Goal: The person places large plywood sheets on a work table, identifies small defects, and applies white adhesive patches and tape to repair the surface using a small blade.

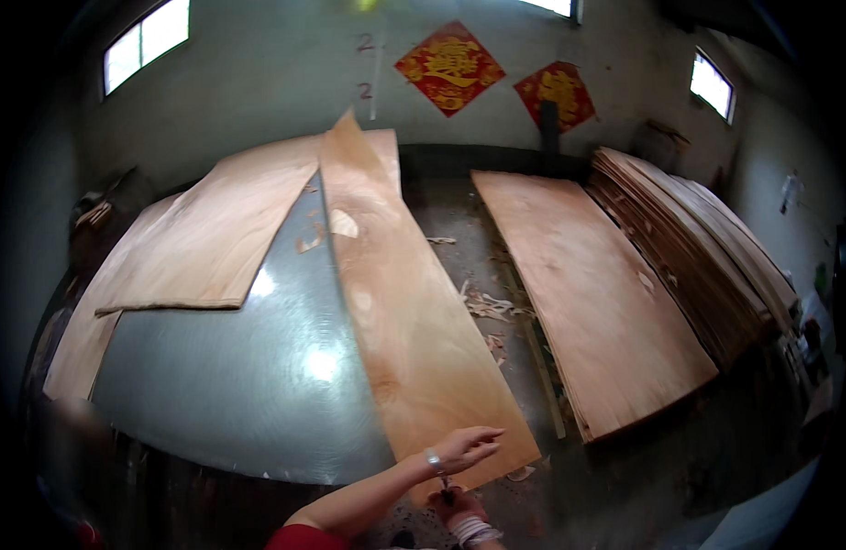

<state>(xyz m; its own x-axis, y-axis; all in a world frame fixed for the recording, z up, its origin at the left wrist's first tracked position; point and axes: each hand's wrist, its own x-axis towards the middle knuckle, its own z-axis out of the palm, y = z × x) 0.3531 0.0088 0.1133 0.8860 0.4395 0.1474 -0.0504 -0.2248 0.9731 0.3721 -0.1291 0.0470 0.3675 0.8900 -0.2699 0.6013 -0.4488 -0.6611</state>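
A long, narrow sheet of wood veneer (414, 293) lies slantwise, its left part over a shiny metal-topped table (221, 385) and its near end beside my hands. My left hand (469, 449), with a watch at the wrist, is over that near end, fingers stretched out and holding nothing; whether it touches the sheet I cannot tell. Just below it, my right hand (459, 509), white wrapping round its wrist, is closed on a small dark tool (448, 496) whose kind is too small to tell.
More veneer sheets (212, 229) overlap the table's far left. To the right lies a low veneer stack (597, 302), with a taller stack (680, 247) beyond it. Veneer scraps (487, 305) litter the gap between table and stack. Red diamond-shaped wall hangings (450, 69) decorate the back wall.
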